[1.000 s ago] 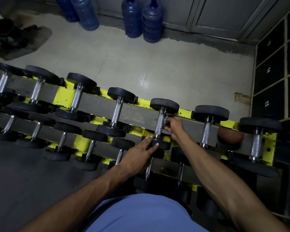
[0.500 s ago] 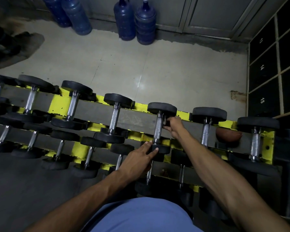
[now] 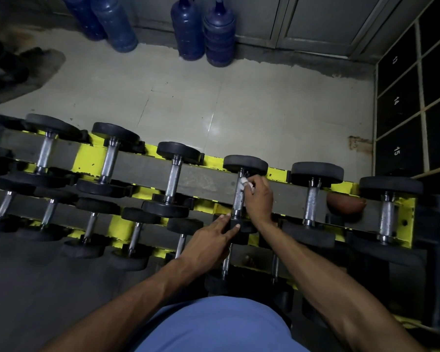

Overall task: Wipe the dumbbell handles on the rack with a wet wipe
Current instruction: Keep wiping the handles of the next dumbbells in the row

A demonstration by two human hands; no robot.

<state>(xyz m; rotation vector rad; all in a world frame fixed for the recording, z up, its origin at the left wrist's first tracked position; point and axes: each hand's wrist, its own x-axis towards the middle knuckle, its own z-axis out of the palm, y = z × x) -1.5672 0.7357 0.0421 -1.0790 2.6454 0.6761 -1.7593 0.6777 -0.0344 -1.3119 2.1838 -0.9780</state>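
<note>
Right hand (image 3: 259, 199) still presses wet wipe (image 3: 245, 182) on handle (image 3: 238, 199) — left hand (image 3: 208, 242) unmoved.

The light is dim and flat, falling from above to judge by a soft patch of glare on one tile. The pale floor (image 3: 264, 102) is the brightest area. The chrome handles (image 3: 173, 182) catch small speckled highlights, and the wipe (image 3: 244, 182) shows as a tiny washed-out white spot. The lockers (image 3: 396, 148) at the right and the dark flooring (image 3: 36, 288) at lower left sink into near-black shadow with little detail. The wide lens bows the rack (image 3: 92, 158), most strongly toward the edges. The blue shirt (image 3: 214, 326) at the bottom looks soft.
</note>
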